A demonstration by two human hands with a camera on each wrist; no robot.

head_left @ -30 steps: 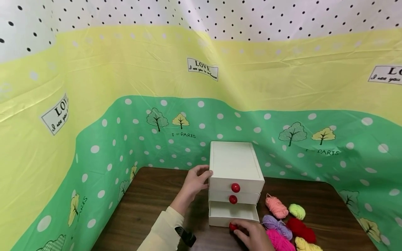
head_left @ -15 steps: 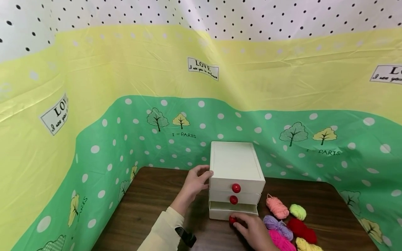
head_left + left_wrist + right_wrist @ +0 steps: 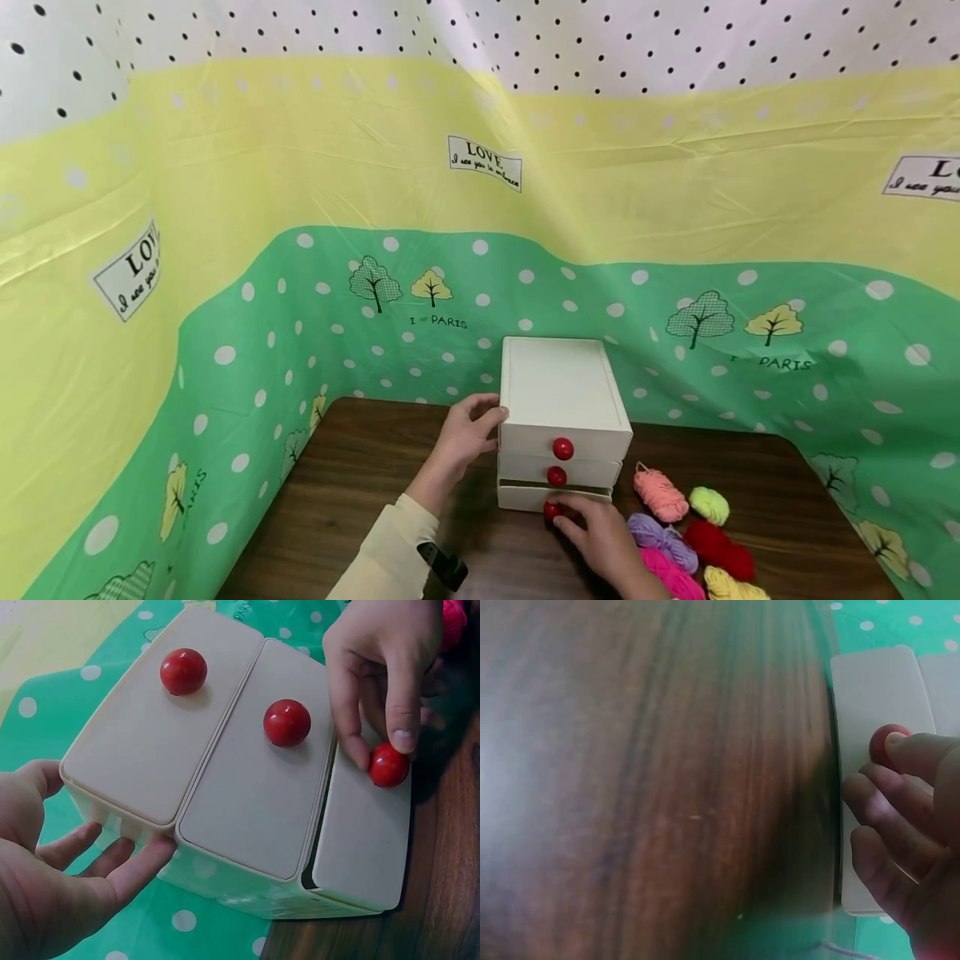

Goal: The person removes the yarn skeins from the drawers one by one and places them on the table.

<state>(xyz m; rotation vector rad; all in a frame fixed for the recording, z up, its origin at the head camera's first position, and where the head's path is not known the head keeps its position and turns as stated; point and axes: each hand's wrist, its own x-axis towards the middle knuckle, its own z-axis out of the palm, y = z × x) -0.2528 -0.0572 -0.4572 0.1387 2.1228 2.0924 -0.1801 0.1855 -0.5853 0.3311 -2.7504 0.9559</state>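
Observation:
A small white drawer cabinet (image 3: 564, 383) with three stacked drawers stands on the table, each drawer front bearing a round red knob. My left hand (image 3: 467, 429) rests against its left side, the thumb at the top edge and the fingers extended along the side panel. With thumb and fingers, my right hand (image 3: 600, 533) pinches the lowest red knob (image 3: 388, 766). The bottom drawer (image 3: 360, 832) stands slightly out, a narrow dark gap showing above its front. The upper knob (image 3: 184, 672) and middle knob (image 3: 286, 723) are untouched, their drawers flush.
Several yarn skeins lie right of the cabinet: salmon (image 3: 660, 494), light green (image 3: 709, 506), purple (image 3: 663, 542), dark red (image 3: 718, 550), pink (image 3: 670, 575) and yellow (image 3: 733, 585). A patterned curtain (image 3: 420, 350) hangs behind the dark wooden table (image 3: 315, 500).
The bottom drawer has slid inward from well out to nearly in, with my right hand on its knob moving toward the cabinet. My left hand has stayed at the cabinet's side.

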